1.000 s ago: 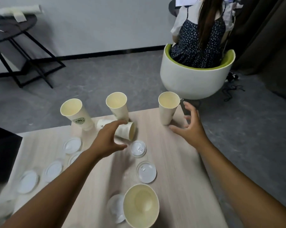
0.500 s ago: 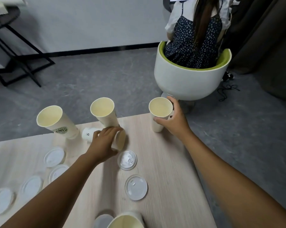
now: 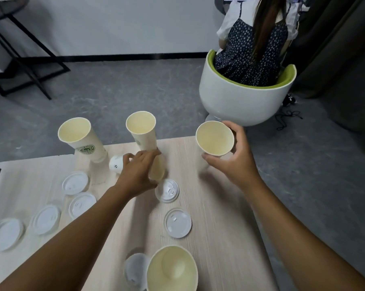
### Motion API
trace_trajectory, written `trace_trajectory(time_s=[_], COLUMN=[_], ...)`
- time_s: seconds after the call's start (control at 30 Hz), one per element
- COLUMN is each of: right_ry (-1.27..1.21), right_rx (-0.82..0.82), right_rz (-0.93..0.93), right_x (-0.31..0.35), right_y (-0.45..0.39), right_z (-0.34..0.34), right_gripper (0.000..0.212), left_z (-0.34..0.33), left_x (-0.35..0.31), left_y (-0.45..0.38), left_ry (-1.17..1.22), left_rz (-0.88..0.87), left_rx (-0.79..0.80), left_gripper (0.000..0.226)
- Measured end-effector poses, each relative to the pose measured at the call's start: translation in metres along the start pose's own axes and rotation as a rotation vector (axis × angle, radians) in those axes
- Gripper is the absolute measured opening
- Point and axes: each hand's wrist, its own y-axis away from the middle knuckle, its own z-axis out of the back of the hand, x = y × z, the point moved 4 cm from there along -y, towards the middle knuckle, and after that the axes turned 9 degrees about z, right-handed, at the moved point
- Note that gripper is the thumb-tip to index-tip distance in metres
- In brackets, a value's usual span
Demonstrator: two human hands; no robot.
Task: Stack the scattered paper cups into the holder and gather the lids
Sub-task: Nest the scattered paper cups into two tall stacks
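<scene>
While the right hand (image 3: 229,162) curls its fingers round an upright cup (image 3: 215,139) held tilted just above the desk (image 3: 219,238), the left hand (image 3: 135,173) closes over a cup lying on its side (image 3: 156,171), likely to nest the two. Three cups stand untouched, lids (image 3: 178,222) lie scattered, and no holder shows.

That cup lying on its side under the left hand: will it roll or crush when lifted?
The tipped cup looks like thin, empty paper, so probably light and easily dented. Lying sideways, it could roll in a curve. The left hand already wraps it.
</scene>
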Motion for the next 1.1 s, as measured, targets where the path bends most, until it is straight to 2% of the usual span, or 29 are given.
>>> trace_trajectory(time_s=[0.27, 0.4, 0.57, 0.77, 0.93, 1.1], right_ry=[-0.154, -0.131, -0.036, 0.13, 0.227, 0.175], right_rx=[-0.004, 0.026, 0.039, 0.048, 0.119, 0.044], right_rz=[0.117, 0.147, 0.093, 0.001, -0.111, -0.101], right_x=[0.17, 0.217, 0.214, 0.194, 0.16, 0.165], right_y=[0.086, 0.142, 0.201, 0.227, 0.242, 0.258], right_z=[0.015, 0.008, -0.015, -0.042, -0.054, -0.038], right_gripper=[0.09, 0.092, 0.095, 0.09, 0.104, 0.11], left_z=[0.112, 0.167, 0.22, 0.262, 0.263, 0.235], left_x=[-0.008, -0.014, -0.031, -0.057, -0.08, -0.099], left_y=[0.112, 0.186, 0.248, 0.285, 0.296, 0.294], left_ry=[0.471, 0.679, 0.808, 0.933, 1.013, 0.98], left_rz=[0.006, 0.031, -0.049, -0.137, -0.221, -0.246], left_rx=[-0.269, -0.352, -0.416, -0.454, -0.374, -0.235], left_gripper=[0.086, 0.089, 0.09, 0.092, 0.098, 0.097])
